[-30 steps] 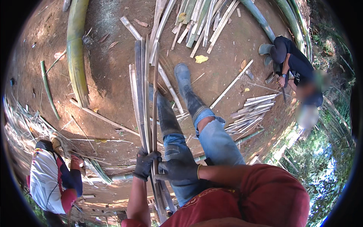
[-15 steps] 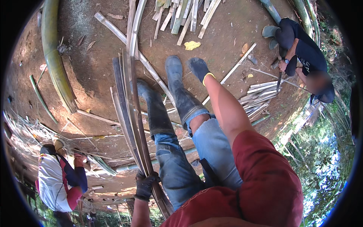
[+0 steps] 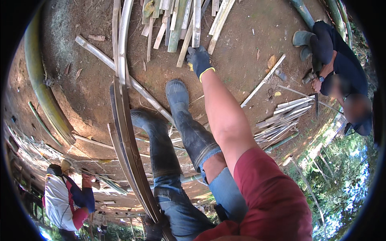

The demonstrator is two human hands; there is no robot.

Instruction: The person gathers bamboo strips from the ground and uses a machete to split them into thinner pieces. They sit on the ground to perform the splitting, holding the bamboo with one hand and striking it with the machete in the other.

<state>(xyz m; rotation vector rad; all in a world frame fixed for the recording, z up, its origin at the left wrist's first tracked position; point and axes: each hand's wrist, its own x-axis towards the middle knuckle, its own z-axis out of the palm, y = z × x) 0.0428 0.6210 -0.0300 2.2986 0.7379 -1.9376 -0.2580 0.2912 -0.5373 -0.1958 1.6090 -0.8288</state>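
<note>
- My left hand [image 3: 155, 229], in a dark glove at the lower edge, is closed around the near end of a bundle of split strips [image 3: 137, 172].
- The bundle is to the left of my legs [image 3: 169, 156]; its long axis runs from that hand up the view and a little left, the far end pointing away from me.
- Its strips are long, narrow and bamboo-like, nearly parallel, some dark grey-brown, others paler tan; their far ends are staggered.
- My right hand [image 3: 199, 61], in a dark glove with a yellow cuff, is stretched out to the near end of a pale strip [image 3: 196, 26]; I cannot tell whether my fingers are closed on it.
- That strip points almost straight away from me, flat-faced and greyish, with a blunt near end.
- It lies at the pile of cut strips [image 3: 175, 40], tan, grey and green, which fan out lengthwise over brown soil [image 3: 237, 60].
</note>
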